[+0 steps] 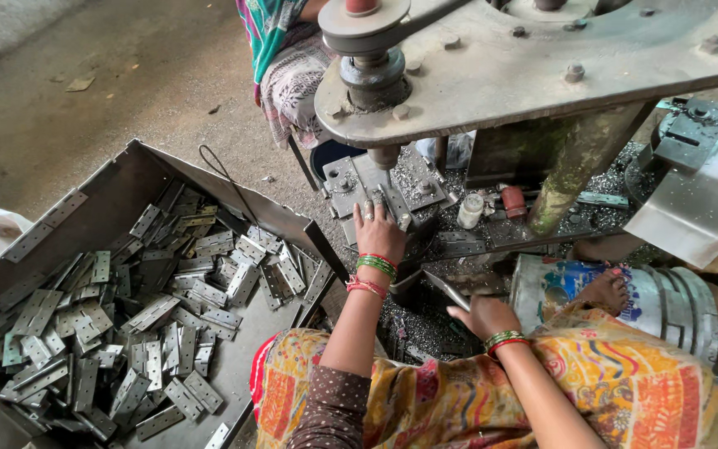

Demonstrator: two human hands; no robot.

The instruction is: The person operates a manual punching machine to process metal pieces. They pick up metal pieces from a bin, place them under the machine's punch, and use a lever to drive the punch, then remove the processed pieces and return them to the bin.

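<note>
My left hand point(378, 230) reaches forward and rests with spread fingers on the small metal bed point(359, 185) under the spindle point(382, 155) of a grey drilling machine point(558, 58); whether a hinge lies under the fingers I cannot tell. Green and red bangles ring that wrist. My right hand point(484, 316) sits lower, near my lap, closed on a flat grey metal hinge plate point(446, 290) that sticks out to the left. A big metal tray point(118, 191) at the left holds several loose grey hinge plates point(168, 308).
Another person in a patterned garment point(288, 66) sits behind the machine. A small white bottle point(469, 210) and a red part point(513, 202) stand on the machine base among metal shavings. My foot point(607, 291) rests on a tin drum point(666, 299). Bare concrete floor lies at the upper left.
</note>
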